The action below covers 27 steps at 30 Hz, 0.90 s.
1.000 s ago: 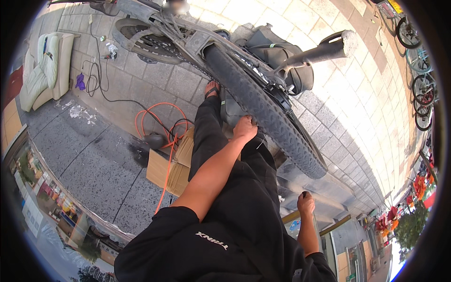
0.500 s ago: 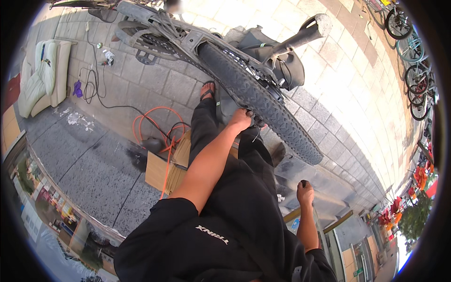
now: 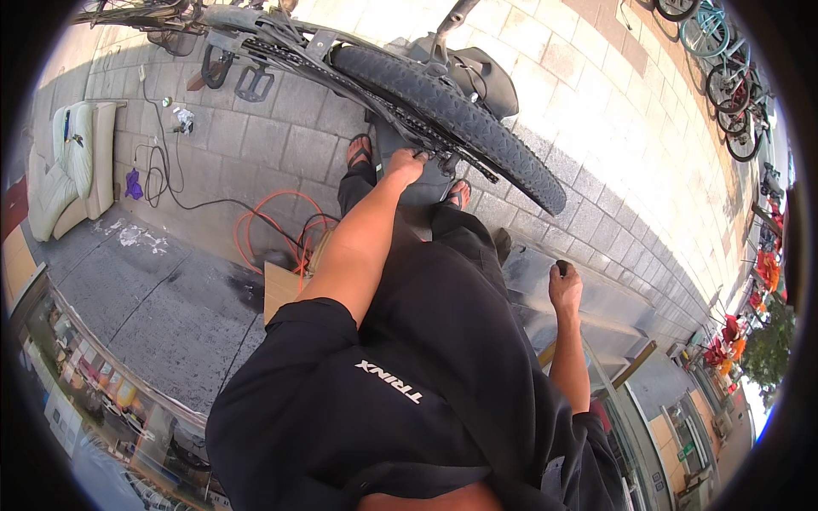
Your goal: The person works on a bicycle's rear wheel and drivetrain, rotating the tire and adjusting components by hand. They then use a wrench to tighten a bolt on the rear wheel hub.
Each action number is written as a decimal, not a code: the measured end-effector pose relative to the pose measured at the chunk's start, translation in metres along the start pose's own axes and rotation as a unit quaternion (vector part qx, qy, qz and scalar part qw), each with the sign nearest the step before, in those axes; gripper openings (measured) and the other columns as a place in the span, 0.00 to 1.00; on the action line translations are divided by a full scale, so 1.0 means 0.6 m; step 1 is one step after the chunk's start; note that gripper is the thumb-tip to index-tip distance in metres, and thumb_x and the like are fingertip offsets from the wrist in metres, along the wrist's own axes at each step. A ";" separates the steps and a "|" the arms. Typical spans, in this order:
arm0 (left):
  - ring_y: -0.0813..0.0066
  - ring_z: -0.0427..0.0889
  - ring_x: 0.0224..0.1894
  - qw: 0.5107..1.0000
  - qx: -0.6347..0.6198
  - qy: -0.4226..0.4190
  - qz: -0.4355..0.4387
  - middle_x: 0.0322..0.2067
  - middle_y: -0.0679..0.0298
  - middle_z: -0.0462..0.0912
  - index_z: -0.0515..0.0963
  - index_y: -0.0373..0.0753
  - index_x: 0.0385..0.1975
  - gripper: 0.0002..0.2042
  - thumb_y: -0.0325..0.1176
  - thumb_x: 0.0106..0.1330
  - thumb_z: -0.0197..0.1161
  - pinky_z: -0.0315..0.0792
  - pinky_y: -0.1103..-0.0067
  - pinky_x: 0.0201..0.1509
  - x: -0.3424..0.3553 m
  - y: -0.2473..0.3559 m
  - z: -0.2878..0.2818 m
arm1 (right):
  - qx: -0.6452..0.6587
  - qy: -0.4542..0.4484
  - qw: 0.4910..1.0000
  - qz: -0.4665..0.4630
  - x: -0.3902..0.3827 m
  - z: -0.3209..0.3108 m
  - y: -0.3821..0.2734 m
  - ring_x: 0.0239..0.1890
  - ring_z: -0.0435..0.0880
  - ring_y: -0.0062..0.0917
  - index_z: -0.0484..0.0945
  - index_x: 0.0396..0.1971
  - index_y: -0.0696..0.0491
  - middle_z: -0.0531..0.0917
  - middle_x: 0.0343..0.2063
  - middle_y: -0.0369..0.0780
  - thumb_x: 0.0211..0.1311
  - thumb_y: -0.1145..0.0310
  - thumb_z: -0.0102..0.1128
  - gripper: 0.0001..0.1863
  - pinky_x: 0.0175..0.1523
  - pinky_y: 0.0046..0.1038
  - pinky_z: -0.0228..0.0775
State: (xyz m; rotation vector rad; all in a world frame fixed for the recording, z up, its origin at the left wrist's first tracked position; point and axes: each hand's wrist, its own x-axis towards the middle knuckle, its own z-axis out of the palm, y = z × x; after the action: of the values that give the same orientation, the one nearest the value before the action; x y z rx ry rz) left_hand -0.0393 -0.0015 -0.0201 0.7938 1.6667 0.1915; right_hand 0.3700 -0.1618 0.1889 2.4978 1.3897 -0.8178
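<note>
Grey paving [image 3: 273,140] carries a dark cable [image 3: 220,203]; an orange hose [image 3: 281,192]; a crumpled purple item [image 3: 133,184]; a cream padded seat [image 3: 102,153].

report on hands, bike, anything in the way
Left hand at bicycle, chain side. Right hand raised, apart from it. Orange hose on ground, clear of hands.

Cream armchair [image 3: 100,162] at far left. Just right of it, on pale paving [image 3: 281,145], a crumpled purple item [image 3: 134,184]. Black cable [image 3: 204,206] in loose coils beside that, trailing right toward an orange hose [image 3: 237,232], looped. Brown cardboard [image 3: 281,289] below the hose, partly hidden. Dark grey slab [image 3: 162,298] at left, white patches [image 3: 141,238] near the armchair. Upper right: row of parked bicycles [image 3: 734,92], one light blue. Farther down that side, red-and-orange clusters [image 3: 727,342], flower-like; green tree [image 3: 771,349] beside them.
</note>
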 end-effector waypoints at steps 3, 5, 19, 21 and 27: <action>0.50 0.83 0.58 0.992 0.111 0.030 0.052 0.53 0.46 0.86 0.83 0.34 0.55 0.20 0.44 0.72 0.64 0.74 0.67 0.61 -0.045 0.025 -0.073 | 0.106 0.120 0.985 -0.067 0.013 -0.073 -0.132 0.47 0.87 0.47 0.83 0.52 0.59 0.86 0.47 0.54 0.72 0.63 0.56 0.18 0.56 0.41 0.77; 0.49 0.82 0.59 0.992 0.114 0.034 0.046 0.54 0.44 0.84 0.82 0.32 0.56 0.21 0.43 0.73 0.63 0.73 0.66 0.63 -0.024 -0.030 -0.140 | 0.142 0.179 0.964 -0.134 0.035 -0.102 -0.214 0.52 0.85 0.45 0.82 0.54 0.58 0.84 0.49 0.52 0.72 0.64 0.59 0.17 0.58 0.40 0.76; 0.55 0.89 0.39 0.946 0.003 0.320 -0.040 0.36 0.46 0.89 0.84 0.28 0.42 0.19 0.43 0.68 0.67 0.79 0.65 0.48 -0.086 -0.311 -0.443 | 0.029 0.234 0.876 -0.422 0.028 -0.104 -0.443 0.60 0.76 0.44 0.75 0.64 0.56 0.83 0.55 0.44 0.61 0.56 0.71 0.33 0.68 0.46 0.61; 0.53 0.89 0.41 0.925 0.037 0.377 -0.008 0.37 0.47 0.89 0.84 0.31 0.43 0.19 0.44 0.67 0.67 0.79 0.65 0.49 -0.108 -0.212 -0.415 | 0.019 0.241 0.889 -0.389 0.015 -0.113 -0.430 0.60 0.76 0.45 0.75 0.63 0.57 0.83 0.56 0.45 0.61 0.56 0.71 0.33 0.68 0.46 0.61; 0.55 0.84 0.44 0.880 0.049 0.396 0.258 0.40 0.58 0.87 0.83 0.41 0.48 0.15 0.43 0.68 0.65 0.74 0.62 0.52 -0.183 0.080 -0.360 | 0.029 0.242 0.896 -0.372 0.018 -0.102 -0.417 0.65 0.72 0.46 0.71 0.67 0.57 0.78 0.62 0.48 0.59 0.55 0.72 0.39 0.71 0.48 0.59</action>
State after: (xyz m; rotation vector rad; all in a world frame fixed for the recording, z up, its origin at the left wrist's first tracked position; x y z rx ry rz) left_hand -0.2133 0.0327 0.1516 1.3490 2.1901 0.9132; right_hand 0.1908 0.0084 0.2627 2.2703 2.6064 -0.3105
